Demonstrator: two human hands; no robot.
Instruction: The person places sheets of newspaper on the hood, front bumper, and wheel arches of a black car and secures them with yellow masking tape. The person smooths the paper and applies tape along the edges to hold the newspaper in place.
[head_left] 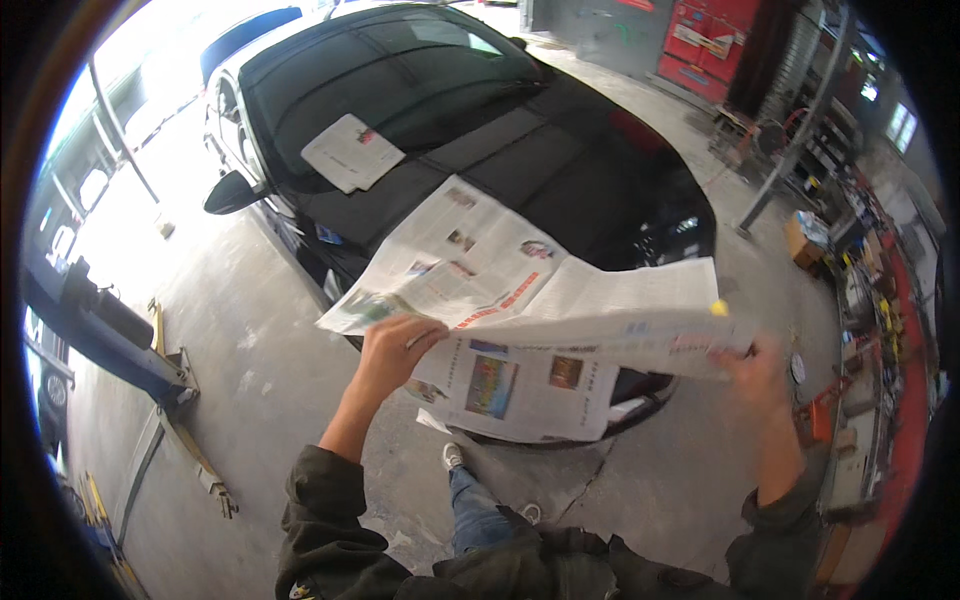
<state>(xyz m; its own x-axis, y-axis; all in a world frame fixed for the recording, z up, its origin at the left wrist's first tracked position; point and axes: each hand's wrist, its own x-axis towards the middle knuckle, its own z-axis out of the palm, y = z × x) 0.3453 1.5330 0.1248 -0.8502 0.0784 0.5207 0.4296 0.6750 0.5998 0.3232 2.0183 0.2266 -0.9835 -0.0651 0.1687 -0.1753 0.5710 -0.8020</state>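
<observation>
A large newspaper sheet is spread in front of me over the hood of a black car. My left hand pinches its near edge left of the middle. Further right, my right hand grips the other end of the sheet, somewhat blurred by motion. Part of the paper hangs down past the car's front, with coloured pictures on it. A small yellow piece shows at the sheet's right edge. Near the windshield lies a folded newspaper stack, apart from both hands.
A lift post with arms stands on the floor at the left. Along the right run cluttered shelves with tools and a cardboard box. A red cabinet stands at the back. The car's side mirror juts out left.
</observation>
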